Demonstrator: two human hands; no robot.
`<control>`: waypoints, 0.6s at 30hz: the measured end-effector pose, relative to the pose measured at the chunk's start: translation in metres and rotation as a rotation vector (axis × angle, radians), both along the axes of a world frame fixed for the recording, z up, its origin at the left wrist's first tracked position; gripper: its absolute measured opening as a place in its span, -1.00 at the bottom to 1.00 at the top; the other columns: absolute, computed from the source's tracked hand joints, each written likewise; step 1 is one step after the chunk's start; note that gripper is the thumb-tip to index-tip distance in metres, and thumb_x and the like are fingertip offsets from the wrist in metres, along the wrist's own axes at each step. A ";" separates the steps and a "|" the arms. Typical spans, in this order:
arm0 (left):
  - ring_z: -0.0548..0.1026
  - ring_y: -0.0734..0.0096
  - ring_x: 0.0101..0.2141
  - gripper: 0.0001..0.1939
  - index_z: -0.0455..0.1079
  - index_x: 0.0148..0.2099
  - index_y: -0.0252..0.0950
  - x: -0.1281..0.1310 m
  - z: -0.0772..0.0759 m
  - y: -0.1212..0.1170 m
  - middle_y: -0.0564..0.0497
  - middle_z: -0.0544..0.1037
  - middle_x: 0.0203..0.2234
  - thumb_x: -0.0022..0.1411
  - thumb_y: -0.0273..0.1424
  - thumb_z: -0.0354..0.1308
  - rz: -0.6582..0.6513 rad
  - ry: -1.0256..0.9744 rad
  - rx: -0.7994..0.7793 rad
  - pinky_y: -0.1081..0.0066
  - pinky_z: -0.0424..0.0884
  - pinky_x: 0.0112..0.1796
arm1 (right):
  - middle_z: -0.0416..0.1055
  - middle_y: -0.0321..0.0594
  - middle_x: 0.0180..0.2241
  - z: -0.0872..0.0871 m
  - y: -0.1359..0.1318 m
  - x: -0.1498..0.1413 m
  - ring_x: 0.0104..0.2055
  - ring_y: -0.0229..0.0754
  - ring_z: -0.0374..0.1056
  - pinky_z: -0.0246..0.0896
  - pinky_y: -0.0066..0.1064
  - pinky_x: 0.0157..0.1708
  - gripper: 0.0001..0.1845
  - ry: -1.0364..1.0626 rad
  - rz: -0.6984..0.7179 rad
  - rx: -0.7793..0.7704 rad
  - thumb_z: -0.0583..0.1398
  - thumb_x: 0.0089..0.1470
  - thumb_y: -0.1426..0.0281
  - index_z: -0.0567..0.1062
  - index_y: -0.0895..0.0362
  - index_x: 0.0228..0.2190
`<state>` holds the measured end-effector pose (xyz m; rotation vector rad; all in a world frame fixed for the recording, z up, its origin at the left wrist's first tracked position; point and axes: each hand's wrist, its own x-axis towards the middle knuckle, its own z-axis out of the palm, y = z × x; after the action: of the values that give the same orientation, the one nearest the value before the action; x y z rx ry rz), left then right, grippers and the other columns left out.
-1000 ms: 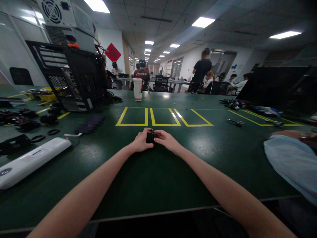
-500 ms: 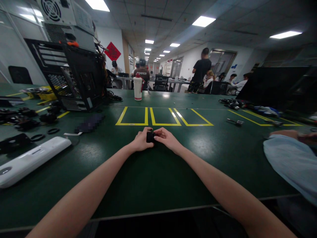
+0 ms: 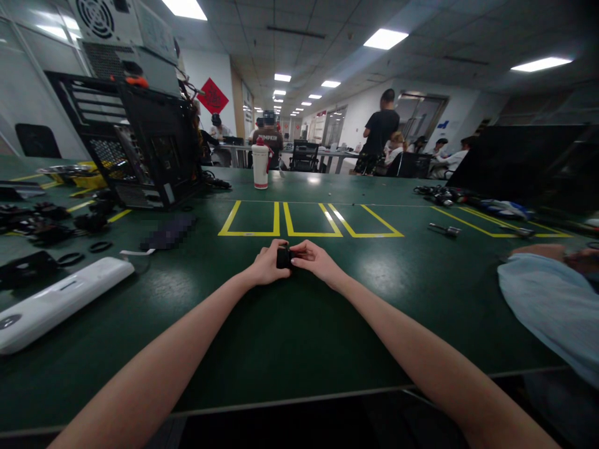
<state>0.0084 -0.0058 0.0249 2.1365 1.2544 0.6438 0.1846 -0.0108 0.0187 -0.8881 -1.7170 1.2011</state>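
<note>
A small black block-like part (image 3: 283,257) is held just above or on the green table (image 3: 299,337), in front of the middle yellow tape outline; its exact kind is too small to make out. My left hand (image 3: 267,264) is closed around it from the left, thumb below and fingers above. From the right, my right hand (image 3: 312,257) pinches at the part's right side with thumb and fingertips together. Whether a smaller piece sits between those fingertips is hidden.
Left of me lie a white elongated device (image 3: 65,302), black rings (image 3: 71,259) and an open black computer case (image 3: 140,143). A white tumbler (image 3: 261,165) stands beyond the yellow tape (image 3: 313,235). At right are a metal tool (image 3: 444,230) and a co-worker's pale blue sleeve (image 3: 543,299).
Both hands stay in place around the black part. The fingers of my right hand have shifted slightly against its right side.
</note>
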 end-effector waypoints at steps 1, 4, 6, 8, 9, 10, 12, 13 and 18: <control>0.20 0.07 -0.03 -0.32 -0.04 0.07 -0.16 0.000 -0.001 0.000 -0.05 0.27 -0.09 -0.11 -0.34 0.15 0.001 0.000 0.001 0.10 0.18 -0.07 | 0.34 -0.25 -0.23 0.000 0.000 -0.001 -0.13 -0.23 0.29 0.15 -0.23 -0.04 -0.73 -0.002 -0.007 -0.001 0.20 -0.14 0.44 0.34 0.13 -0.29; 0.21 0.08 -0.04 -0.32 -0.04 0.07 -0.17 0.000 -0.003 0.003 -0.06 0.28 -0.09 -0.11 -0.33 0.15 0.000 0.003 0.021 0.12 0.19 -0.07 | 0.33 -0.23 -0.20 0.003 -0.001 -0.002 -0.12 -0.23 0.28 0.13 -0.22 -0.03 -0.67 -0.018 -0.029 -0.037 0.20 -0.14 0.45 0.33 0.13 -0.24; 0.22 0.09 -0.05 -0.32 -0.04 0.07 -0.18 0.000 -0.006 0.005 -0.06 0.29 -0.11 -0.11 -0.33 0.15 -0.002 0.007 0.044 0.13 0.21 -0.08 | 0.33 -0.18 -0.18 0.004 0.000 -0.003 -0.11 -0.22 0.27 0.10 -0.21 -0.01 -0.63 -0.025 -0.029 -0.094 0.20 -0.15 0.45 0.33 0.15 -0.21; 0.23 0.09 -0.06 -0.32 -0.03 0.07 -0.18 0.000 -0.009 0.006 -0.06 0.30 -0.13 -0.12 -0.33 0.16 0.003 0.009 0.065 0.13 0.21 -0.09 | 0.32 -0.16 -0.17 0.005 0.000 -0.002 -0.10 -0.20 0.27 0.08 -0.21 0.00 -0.60 -0.013 -0.010 -0.134 0.22 -0.18 0.46 0.33 0.17 -0.21; 0.23 0.10 -0.07 -0.31 -0.03 0.06 -0.17 0.000 -0.010 0.007 -0.06 0.30 -0.14 -0.12 -0.33 0.16 0.005 0.008 0.072 0.13 0.22 -0.10 | 0.32 -0.16 -0.17 0.005 0.000 -0.002 -0.09 -0.20 0.27 0.08 -0.21 0.01 -0.59 0.000 0.004 -0.133 0.23 -0.21 0.47 0.33 0.17 -0.22; 0.24 0.10 -0.07 -0.31 -0.03 0.06 -0.17 0.000 -0.011 0.008 -0.06 0.30 -0.14 -0.12 -0.32 0.17 0.008 0.006 0.075 0.12 0.22 -0.10 | 0.32 -0.17 -0.17 0.005 0.000 -0.001 -0.09 -0.21 0.27 0.08 -0.22 0.01 -0.58 0.014 0.019 -0.121 0.25 -0.23 0.48 0.33 0.17 -0.24; 0.24 0.11 -0.07 -0.31 -0.03 0.07 -0.16 0.000 -0.013 0.008 -0.06 0.30 -0.13 -0.12 -0.32 0.17 0.011 0.001 0.068 0.12 0.22 -0.11 | 0.33 -0.21 -0.18 0.004 0.000 0.000 -0.10 -0.22 0.28 0.08 -0.23 0.01 -0.58 0.030 0.041 -0.081 0.27 -0.26 0.49 0.33 0.16 -0.26; 0.24 0.11 -0.07 -0.30 -0.03 0.07 -0.16 0.000 -0.013 0.009 -0.06 0.29 -0.13 -0.12 -0.32 0.17 0.012 -0.001 0.060 0.13 0.22 -0.11 | 0.33 -0.22 -0.19 0.003 0.000 0.000 -0.11 -0.23 0.28 0.08 -0.23 0.01 -0.60 0.033 0.043 -0.064 0.26 -0.25 0.48 0.33 0.15 -0.27; 0.22 0.09 -0.05 -0.30 -0.04 0.08 -0.15 -0.001 -0.009 0.006 -0.07 0.27 -0.11 -0.11 -0.32 0.17 0.009 -0.007 0.026 0.12 0.22 -0.10 | 0.35 -0.23 -0.22 0.002 -0.002 -0.001 -0.14 -0.23 0.30 0.13 -0.23 -0.03 -0.70 0.033 -0.008 -0.043 0.22 -0.16 0.43 0.34 0.14 -0.29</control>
<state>0.0075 0.0003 0.0155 2.1489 1.2597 0.6745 0.1840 -0.0131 0.0209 -0.8948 -1.6652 1.2452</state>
